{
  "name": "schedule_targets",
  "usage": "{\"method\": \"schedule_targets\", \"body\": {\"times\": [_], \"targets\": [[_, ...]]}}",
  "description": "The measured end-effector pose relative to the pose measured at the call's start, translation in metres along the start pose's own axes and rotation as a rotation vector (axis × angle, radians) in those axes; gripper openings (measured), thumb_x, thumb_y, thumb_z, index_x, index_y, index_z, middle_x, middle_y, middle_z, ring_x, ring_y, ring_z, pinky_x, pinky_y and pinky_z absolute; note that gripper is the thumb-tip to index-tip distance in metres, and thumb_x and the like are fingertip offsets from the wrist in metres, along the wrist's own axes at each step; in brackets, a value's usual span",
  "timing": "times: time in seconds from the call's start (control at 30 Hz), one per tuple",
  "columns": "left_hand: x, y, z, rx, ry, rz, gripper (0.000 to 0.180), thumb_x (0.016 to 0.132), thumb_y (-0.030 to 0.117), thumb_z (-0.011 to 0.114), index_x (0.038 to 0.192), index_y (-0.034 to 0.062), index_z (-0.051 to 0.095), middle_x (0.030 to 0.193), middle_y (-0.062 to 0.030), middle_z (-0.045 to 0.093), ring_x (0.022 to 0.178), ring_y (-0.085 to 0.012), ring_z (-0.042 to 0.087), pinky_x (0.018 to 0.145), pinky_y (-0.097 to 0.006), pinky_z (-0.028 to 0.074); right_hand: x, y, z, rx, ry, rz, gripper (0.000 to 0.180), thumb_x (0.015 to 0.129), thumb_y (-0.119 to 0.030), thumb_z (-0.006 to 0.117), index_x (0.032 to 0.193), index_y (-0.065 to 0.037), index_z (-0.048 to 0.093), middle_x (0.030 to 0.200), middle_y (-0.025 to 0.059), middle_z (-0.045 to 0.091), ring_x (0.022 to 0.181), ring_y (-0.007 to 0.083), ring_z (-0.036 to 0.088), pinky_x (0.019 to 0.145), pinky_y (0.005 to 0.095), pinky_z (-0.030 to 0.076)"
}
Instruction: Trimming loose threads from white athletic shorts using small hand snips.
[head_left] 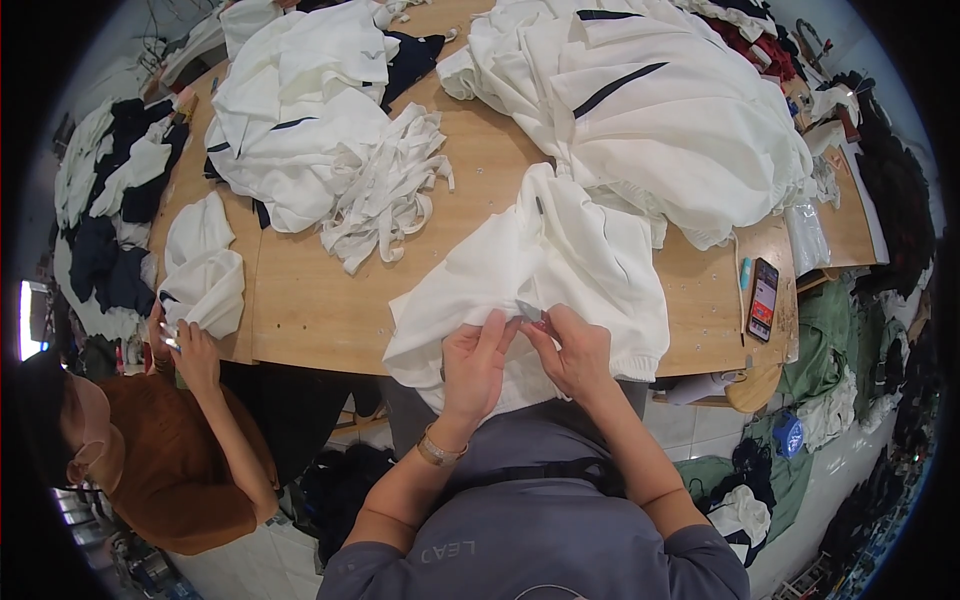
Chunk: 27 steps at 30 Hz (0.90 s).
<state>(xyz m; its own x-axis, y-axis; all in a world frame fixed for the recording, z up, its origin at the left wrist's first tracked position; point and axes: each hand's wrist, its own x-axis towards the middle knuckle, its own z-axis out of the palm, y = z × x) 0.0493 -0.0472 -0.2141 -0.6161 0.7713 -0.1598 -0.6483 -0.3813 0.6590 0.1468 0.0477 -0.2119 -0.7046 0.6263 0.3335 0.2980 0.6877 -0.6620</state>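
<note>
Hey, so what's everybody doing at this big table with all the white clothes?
The person wearing the camera has a white garment pulled to the near edge of the wooden table. Their left hand and right hand pinch its fabric together around a small grey piece. At the left, a co-worker handles another white piece. Piles of white clothes, loose white strips and a phone lie on the table.

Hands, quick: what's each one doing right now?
Left hand: fingers closed, pinching the white garment.
Right hand: fingers closed on the same garment, at a small grey tag.
</note>
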Motion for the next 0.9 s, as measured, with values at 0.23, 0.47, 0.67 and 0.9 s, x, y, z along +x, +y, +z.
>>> {"method": "schedule_targets", "body": {"times": [0.23, 0.47, 0.67, 0.9], "targets": [[0.0007, 0.0059, 0.0049, -0.037, 0.027, -0.003, 0.016, 0.090, 0.008, 0.049, 0.096, -0.0017, 0.060, 0.101, -0.0084, 0.061, 0.095, -0.0139, 0.056, 0.092, -0.031, 0.043, -0.0023, 0.0033, 0.0014, 0.037, 0.008, -0.004, 0.030, 0.079, -0.032, 0.063, 0.073, -0.006, 0.049, 0.063, 0.0064, 0.053, 0.047, 0.0250, 0.052, 0.041, 0.0328, 0.038], [0.0009, 0.0062, 0.0045, -0.064, 0.030, -0.016, 0.016, 0.090, 0.009, 0.049, 0.093, -0.0012, 0.061, 0.100, -0.0084, 0.061, 0.094, -0.0141, 0.057, 0.091, -0.031, 0.044, -0.0016, 0.0042, 0.0025, 0.040, 0.000, -0.023, 0.031, 0.078, -0.033, 0.064, 0.072, -0.006, 0.049, 0.062, 0.0059, 0.053, 0.046, 0.0248, 0.052, 0.041, 0.0324, 0.038], [0.0001, 0.0039, 0.0041, -0.038, 0.009, -0.006, 0.017, 0.091, 0.010, 0.048, 0.095, -0.0004, 0.060, 0.099, -0.0087, 0.061, 0.093, -0.0148, 0.057, 0.088, -0.030, 0.046, 0.0013, 0.0027, 0.0014, 0.017, 0.008, -0.046, 0.030, 0.078, -0.032, 0.064, 0.072, -0.006, 0.049, 0.062, 0.0056, 0.052, 0.047, 0.0246, 0.052, 0.041, 0.0327, 0.038], [0.0015, 0.0048, 0.0036, -0.052, 0.013, -0.018, 0.020, 0.092, 0.012, 0.045, 0.099, -0.0001, 0.059, 0.099, -0.0098, 0.062, 0.093, -0.0161, 0.059, 0.088, -0.030, 0.047, 0.0000, 0.0040, -0.0012, 0.089, 0.056, 0.017, 0.027, 0.078, -0.027, 0.065, 0.074, -0.005, 0.050, 0.058, 0.0060, 0.051, 0.045, 0.0242, 0.051, 0.043, 0.0308, 0.040]]}}
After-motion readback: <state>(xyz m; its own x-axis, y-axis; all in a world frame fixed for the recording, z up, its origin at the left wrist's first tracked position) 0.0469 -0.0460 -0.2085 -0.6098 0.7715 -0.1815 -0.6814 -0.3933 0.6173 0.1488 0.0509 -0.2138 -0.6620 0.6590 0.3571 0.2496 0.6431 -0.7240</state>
